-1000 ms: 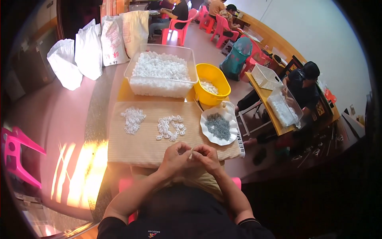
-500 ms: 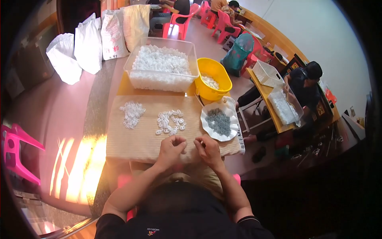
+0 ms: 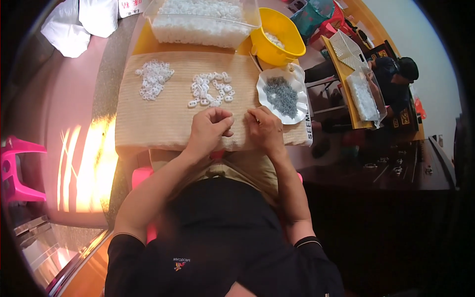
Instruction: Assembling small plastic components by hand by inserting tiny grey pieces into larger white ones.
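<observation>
My left hand (image 3: 212, 127) is closed in a pinch over the near part of the cloth-covered table. My right hand (image 3: 266, 127) is just beside it, its fingers curled together, with a small gap between the hands. Whatever lies between the fingertips of either hand is too small to make out. Beyond my left hand is a loose ring of small white plastic pieces with holes (image 3: 202, 92). Farther left sits a heap of small white parts (image 3: 154, 78). Next to my right hand, a white scalloped dish (image 3: 295, 115) holds a mound of tiny grey parts (image 3: 281, 97).
A clear plastic bin (image 3: 250, 20) full of white pieces stands at the back, beside a yellow bucket (image 3: 279, 51). White sacks (image 3: 67, 32) stand on the floor at far left, a pink stool (image 3: 22, 171) nearer. To the right, a person (image 3: 393, 84) sits by another table.
The view has tipped downward, so the table and my hands appear higher in it. My hands are slightly farther apart, both still curled over the near part of the table.
</observation>
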{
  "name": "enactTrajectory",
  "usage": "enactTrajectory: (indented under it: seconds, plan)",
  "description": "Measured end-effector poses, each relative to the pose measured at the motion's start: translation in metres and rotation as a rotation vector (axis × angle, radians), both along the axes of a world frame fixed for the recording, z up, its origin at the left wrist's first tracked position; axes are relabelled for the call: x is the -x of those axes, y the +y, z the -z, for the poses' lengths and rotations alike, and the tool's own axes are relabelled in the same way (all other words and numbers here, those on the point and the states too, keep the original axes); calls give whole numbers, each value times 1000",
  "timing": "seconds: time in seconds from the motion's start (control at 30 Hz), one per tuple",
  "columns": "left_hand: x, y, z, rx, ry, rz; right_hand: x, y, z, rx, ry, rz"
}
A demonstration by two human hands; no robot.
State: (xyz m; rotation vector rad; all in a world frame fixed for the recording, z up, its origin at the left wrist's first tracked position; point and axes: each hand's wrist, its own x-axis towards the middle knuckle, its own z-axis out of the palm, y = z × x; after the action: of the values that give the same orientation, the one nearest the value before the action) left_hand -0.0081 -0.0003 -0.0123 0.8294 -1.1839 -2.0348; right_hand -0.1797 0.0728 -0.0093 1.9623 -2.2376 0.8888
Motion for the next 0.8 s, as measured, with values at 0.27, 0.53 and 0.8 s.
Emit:
enactTrajectory:
  seconds: [0.27,0.53,0.8]
  plan:
    - [-3,8,1,-77,85,81,-14,23,-9,-94,-1053,-67]
    - [-3,12,-8,-202,92,168,-14,28,2,-91,-1150,-178]
    - [-3,9,-8,-346,118,190,-17,28,1,-81,-1219,-216]
